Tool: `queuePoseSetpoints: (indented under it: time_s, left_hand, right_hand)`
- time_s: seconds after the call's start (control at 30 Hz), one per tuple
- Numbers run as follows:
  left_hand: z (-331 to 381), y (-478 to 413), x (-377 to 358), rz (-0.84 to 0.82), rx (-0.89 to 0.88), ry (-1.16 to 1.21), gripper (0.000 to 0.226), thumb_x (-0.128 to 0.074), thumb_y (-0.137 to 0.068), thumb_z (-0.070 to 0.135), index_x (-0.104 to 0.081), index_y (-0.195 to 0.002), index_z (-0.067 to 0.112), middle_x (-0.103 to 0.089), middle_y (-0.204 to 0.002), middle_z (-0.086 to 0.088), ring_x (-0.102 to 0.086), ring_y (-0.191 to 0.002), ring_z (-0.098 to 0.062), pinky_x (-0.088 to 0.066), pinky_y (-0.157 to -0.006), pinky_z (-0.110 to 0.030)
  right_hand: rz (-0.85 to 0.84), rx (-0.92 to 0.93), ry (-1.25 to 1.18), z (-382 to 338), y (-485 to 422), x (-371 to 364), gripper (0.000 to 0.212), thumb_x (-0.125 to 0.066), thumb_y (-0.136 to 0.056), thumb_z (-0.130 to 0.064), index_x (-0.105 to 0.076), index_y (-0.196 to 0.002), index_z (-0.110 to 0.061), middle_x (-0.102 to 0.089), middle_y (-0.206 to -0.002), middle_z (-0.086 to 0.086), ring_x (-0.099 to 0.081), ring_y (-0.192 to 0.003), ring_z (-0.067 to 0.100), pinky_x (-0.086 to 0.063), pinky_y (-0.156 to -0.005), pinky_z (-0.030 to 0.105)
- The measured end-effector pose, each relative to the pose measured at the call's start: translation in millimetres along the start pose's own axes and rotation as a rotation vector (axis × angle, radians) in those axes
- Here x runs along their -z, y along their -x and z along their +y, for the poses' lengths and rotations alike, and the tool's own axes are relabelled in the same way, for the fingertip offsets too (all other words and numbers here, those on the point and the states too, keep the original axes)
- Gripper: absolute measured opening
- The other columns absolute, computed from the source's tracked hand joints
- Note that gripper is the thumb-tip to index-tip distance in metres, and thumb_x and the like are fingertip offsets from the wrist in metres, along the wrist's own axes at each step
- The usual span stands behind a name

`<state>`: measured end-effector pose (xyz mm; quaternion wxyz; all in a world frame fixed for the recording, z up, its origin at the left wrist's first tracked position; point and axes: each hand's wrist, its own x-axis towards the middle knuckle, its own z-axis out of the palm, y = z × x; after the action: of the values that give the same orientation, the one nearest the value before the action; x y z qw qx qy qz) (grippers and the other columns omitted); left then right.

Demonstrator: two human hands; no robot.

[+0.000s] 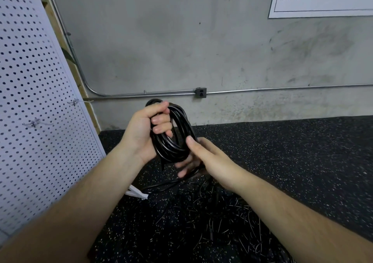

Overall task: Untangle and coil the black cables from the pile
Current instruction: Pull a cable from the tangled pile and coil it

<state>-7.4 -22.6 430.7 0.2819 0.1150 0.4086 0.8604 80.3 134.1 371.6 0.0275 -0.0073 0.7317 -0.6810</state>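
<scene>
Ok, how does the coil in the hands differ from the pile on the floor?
The coil is wound in tidy loops; the pile is a loose tangle. The coil is held up, gripped by the left hand and pinched by the right hand; the pile lies on the floor. Both are black cable.

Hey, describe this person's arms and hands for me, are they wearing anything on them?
Nothing is worn. The left hand and right hand are bare: no gloves, rings or watch. The left forearm and right forearm are bare as well, with no sleeve, wristband or marking in view. The fingernails that show are short and unpainted.
</scene>
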Motion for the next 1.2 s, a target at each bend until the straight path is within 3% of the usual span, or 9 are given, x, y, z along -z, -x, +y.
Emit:
queuePoseSetpoints:
  time_s: [0.07,0.17,0.33,0.43,0.53,0.73,0.87,1.03,1.2]
  left_hand:
    - [10,0,7,0.029,-0.062,0.023,0.021,-0.059,-0.089,0.025,-0.053,-0.071,0.018,-0.029,-0.044,0.012,-0.030,-0.033,-0.003,-0.041,-0.043,-0.018]
    - [17,-2,18,0.078,-0.100,0.048,0.024,-0.059,-0.093,0.025,-0.054,-0.071,0.018,-0.029,-0.045,0.012,-0.030,-0.035,-0.004,-0.041,-0.044,-0.019]
    - [18,-2,25,0.136,-0.116,0.037,0.029,-0.054,-0.100,0.025,-0.053,-0.072,0.019,-0.030,-0.045,0.012,-0.031,-0.036,-0.003,-0.040,-0.046,-0.018]
    - [19,-2,25,0.161,-0.146,-0.010,0.029,-0.053,-0.101,0.024,-0.052,-0.073,0.018,-0.032,-0.046,0.012,-0.032,-0.038,-0.003,-0.038,-0.048,-0.019]
    - [13,-3,26,0.194,-0.155,-0.095,0.025,-0.054,-0.102,0.024,-0.053,-0.078,0.017,-0.035,-0.049,0.012,-0.035,-0.042,-0.004,-0.040,-0.051,-0.020]
    - [-7,-9,22,0.193,-0.135,-0.078,0.016,-0.060,-0.099,0.022,-0.057,-0.085,0.016,-0.047,-0.060,0.009,-0.047,-0.050,-0.006,-0.048,-0.058,-0.022]
    - [-13,-13,23,0.195,-0.178,-0.155,0.010,-0.066,-0.095,0.022,-0.065,-0.094,0.012,-0.066,-0.073,0.002,-0.059,-0.058,-0.010,-0.056,-0.063,-0.025]
    - [-18,-14,23,0.234,-0.216,-0.321,0.017,-0.064,-0.098,0.018,-0.067,-0.107,0.004,-0.078,-0.086,-0.007,-0.070,-0.066,-0.013,-0.057,-0.063,-0.025]
    - [-26,-11,26,0.213,-0.136,-0.555,0.033,-0.072,-0.090,0.025,-0.068,-0.112,0.000,-0.078,-0.098,-0.013,-0.067,-0.079,-0.022,-0.058,-0.070,-0.032]
  right_hand:
    - [-0.006,0.037,0.079,7,3,9,0.056,-0.055,-0.093,-0.056,-0.056,-0.117,-0.004,-0.077,-0.102,0.009,-0.073,-0.101,0.026,-0.056,-0.097,0.050]
    - [0.000,0.027,0.106,15,3,20,0.044,-0.054,-0.102,-0.037,-0.060,-0.110,0.006,-0.076,-0.107,0.005,-0.068,-0.110,0.022,-0.060,-0.089,0.047]
    - [0.093,-0.004,0.420,21,3,21,0.029,-0.052,-0.104,-0.041,-0.069,-0.096,-0.018,-0.074,-0.091,0.000,-0.072,-0.085,0.020,-0.063,-0.071,0.044]
    - [0.147,0.022,0.475,19,5,20,0.042,-0.052,-0.100,-0.053,-0.065,-0.091,-0.014,-0.060,-0.067,-0.007,-0.054,-0.056,0.010,-0.050,-0.059,0.034]
    - [0.145,0.085,0.400,13,5,17,0.041,-0.044,-0.104,-0.051,-0.067,-0.091,-0.019,-0.055,-0.062,-0.006,-0.046,-0.050,0.007,-0.041,-0.055,0.021]
    - [0.058,0.115,0.578,10,5,13,0.027,-0.052,-0.105,-0.032,-0.065,-0.084,-0.023,-0.060,-0.063,-0.005,-0.043,-0.047,0.005,-0.039,-0.049,0.023]
    - [-0.073,0.134,0.691,4,9,8,0.019,-0.058,-0.102,-0.031,-0.065,-0.086,-0.024,-0.065,-0.072,-0.011,-0.052,-0.057,-0.002,-0.051,-0.067,0.027]
    - [-0.170,0.240,0.439,-19,15,9,0.022,-0.061,-0.100,-0.012,-0.071,-0.084,-0.023,-0.058,-0.058,-0.013,-0.049,-0.056,0.005,-0.045,-0.064,0.025]
    - [-0.113,0.311,-0.053,-31,10,29,0.024,-0.060,-0.094,-0.032,-0.077,-0.083,-0.018,-0.038,-0.055,-0.007,-0.033,-0.054,0.012,-0.033,-0.055,0.022]
